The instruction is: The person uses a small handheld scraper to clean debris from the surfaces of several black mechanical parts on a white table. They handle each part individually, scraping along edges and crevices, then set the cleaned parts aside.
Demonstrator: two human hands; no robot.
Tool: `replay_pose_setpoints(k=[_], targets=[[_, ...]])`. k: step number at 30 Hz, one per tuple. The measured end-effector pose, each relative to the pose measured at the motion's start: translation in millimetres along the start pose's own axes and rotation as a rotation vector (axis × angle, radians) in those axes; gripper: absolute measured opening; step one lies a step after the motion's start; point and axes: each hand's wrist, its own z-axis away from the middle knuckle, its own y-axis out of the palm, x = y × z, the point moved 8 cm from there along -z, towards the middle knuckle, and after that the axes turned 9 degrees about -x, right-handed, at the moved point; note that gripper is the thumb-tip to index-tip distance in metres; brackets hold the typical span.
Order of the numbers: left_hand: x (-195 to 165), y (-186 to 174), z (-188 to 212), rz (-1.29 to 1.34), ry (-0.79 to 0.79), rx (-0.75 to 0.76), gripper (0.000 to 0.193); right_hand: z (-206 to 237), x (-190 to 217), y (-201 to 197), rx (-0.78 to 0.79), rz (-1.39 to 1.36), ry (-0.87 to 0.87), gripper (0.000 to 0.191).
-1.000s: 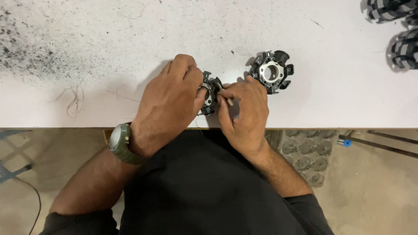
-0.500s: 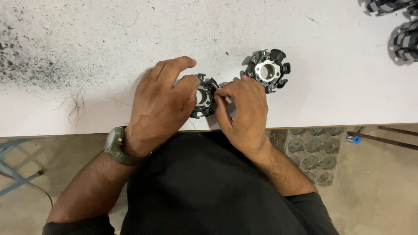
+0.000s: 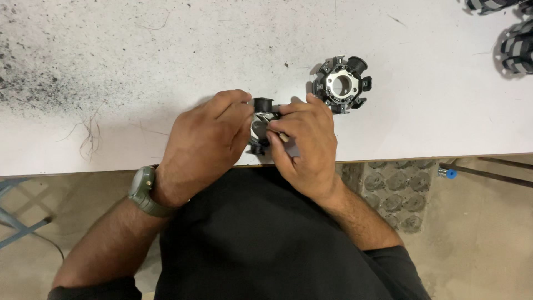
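Near the table edge [image 3: 388,145], both hands clasp one small black stator core [image 3: 261,125] — left hand [image 3: 208,139] w/ fingers curled round its left side, right hand [image 3: 304,139] pinching its right side plus a thin tool [image 3: 282,136]. Just beyond the right hand sits a second stator [image 3: 341,84] on the white top; far right corner — more black parts [image 3: 517,53], partly cut off.

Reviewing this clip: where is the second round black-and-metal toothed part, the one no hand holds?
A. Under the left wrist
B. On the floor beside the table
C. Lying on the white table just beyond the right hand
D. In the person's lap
C: the free toothed part lies flat on the white table, just past the fingers of the right hand, untouched.
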Motion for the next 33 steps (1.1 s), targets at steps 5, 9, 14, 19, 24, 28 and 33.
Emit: replay_pose_setpoints(k=[5, 9, 14, 19, 24, 28, 33], targets=[[-0.6, 2.2, 5.7, 0.014, -0.033, -0.012, 0.012, 1.7, -2.8, 4.1, 0.011, 0.052, 0.002, 0.024], [-0.7, 0.8, 8.0, 0.027, -0.039, -0.040, 0.011, 3.0, -3.5, 3.1, 0.013, 0.052, 0.004, 0.024], [-0.6, 0.0, 8.2, 0.019, -0.046, -0.067, 0.010, 3.9, -2.8, 1.9, -0.006, 0.003, -0.016, 0.025], [-0.5, 3.3, 8.3, 0.000, -0.056, -0.055, 0.009, 5.0, -1.1, 3.1, -0.009, 0.032, -0.021, 0.026], [0.9, 6.5, 11.3, -0.003, -0.067, -0.026, 0.012, 5.2, -2.3, 5.7, 0.021, 0.073, -0.015, 0.026], [0.4, 7.9, 13.0, 0.017, -0.058, -0.010, 0.020, 3.8, 0.3, 4.9, -0.001, 0.039, -0.060, 0.028], [1.6, 9.5, 17.4, 0.029, -0.050, -0.024, 0.022, 4.4, 4.5, 8.2, 0.008, 0.039, -0.092, 0.033]])
